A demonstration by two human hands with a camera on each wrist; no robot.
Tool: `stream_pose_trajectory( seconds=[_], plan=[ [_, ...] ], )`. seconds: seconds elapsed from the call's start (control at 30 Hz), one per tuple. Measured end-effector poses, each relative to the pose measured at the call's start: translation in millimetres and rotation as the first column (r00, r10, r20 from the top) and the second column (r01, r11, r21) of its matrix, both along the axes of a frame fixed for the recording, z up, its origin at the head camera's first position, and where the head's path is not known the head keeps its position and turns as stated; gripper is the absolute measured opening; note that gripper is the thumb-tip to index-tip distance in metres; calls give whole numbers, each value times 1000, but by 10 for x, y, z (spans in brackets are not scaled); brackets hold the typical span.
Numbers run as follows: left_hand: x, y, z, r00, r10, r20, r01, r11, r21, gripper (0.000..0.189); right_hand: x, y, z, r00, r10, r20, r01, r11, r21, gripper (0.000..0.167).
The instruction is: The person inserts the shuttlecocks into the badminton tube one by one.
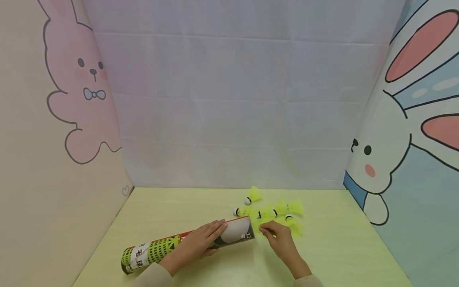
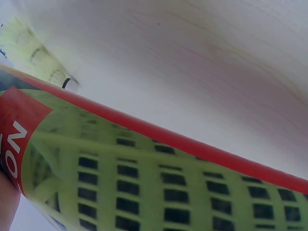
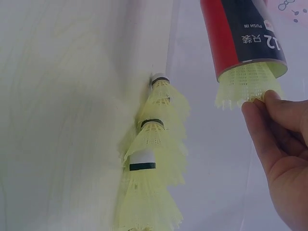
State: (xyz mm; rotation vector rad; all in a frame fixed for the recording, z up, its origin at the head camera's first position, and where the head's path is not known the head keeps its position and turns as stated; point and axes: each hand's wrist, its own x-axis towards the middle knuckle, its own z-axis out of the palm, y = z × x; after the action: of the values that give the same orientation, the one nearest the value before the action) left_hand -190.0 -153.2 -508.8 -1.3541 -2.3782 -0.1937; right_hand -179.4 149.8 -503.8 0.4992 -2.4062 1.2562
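Observation:
My left hand (image 1: pixel 196 242) grips a printed shuttlecock tube (image 1: pixel 163 248) across its middle, thumb on the near side. The tube lies slanted, its mouth toward the right. In the left wrist view the tube (image 2: pixel 168 187) shows a green net print and a red stripe. My right hand (image 3: pixel 284 144) pinches the skirt edge of a yellow shuttlecock (image 3: pixel 245 84) between thumb and fingertips. Most of that shuttlecock is inside the mouth of the tube (image 3: pixel 248 36), with its skirt sticking out. The head view has my right hand (image 1: pixel 283 241) just right of the tube's end.
Several yellow shuttlecocks (image 1: pixel 295 207) with white heads lie grouped on the pale table (image 1: pixel 344 247) behind my right hand. One shuttlecock (image 1: pixel 255 194) sits apart, farther back. A white cloth wall (image 1: pixel 229 119) closes the rear, and rabbit-printed panels (image 1: pixel 423 199) flank the sides.

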Motion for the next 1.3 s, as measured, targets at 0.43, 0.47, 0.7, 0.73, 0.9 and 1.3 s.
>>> stream_pose_trajectory(
  seconds=[0.43, 0.47, 0.7, 0.73, 0.9, 1.3],
  plan=[
    [13, -2, 26, 1000, 5, 5, -5, 1000, -20, 76, 24, -101, -3, 999, 33, -3, -33, 999, 9, 7],
    [13, -1, 25, 1000, 7, 9, -7, 1000, -24, 76, 27, -105, -1, 999, 38, -4, -38, 999, 7, 7],
    [19, 7, 27, 999, 16, 32, -15, 999, -32, 78, 35, -133, 13, 998, 63, 23, -63, 998, 4, 12],
    [20, 7, 28, 999, 16, 32, -15, 999, -32, 78, 34, -136, 14, 997, 66, 32, -67, 998, 9, 10],
    [21, 3, 38, 1000, 10, 28, -9, 1000, -27, 77, 30, -153, 11, 996, 80, 32, -81, 996, 30, 9],
    [19, 15, 6, 999, -2, 40, 2, 1000, -8, 89, 37, -187, 29, 995, 88, 39, -90, 995, 50, 17]
  ],
)
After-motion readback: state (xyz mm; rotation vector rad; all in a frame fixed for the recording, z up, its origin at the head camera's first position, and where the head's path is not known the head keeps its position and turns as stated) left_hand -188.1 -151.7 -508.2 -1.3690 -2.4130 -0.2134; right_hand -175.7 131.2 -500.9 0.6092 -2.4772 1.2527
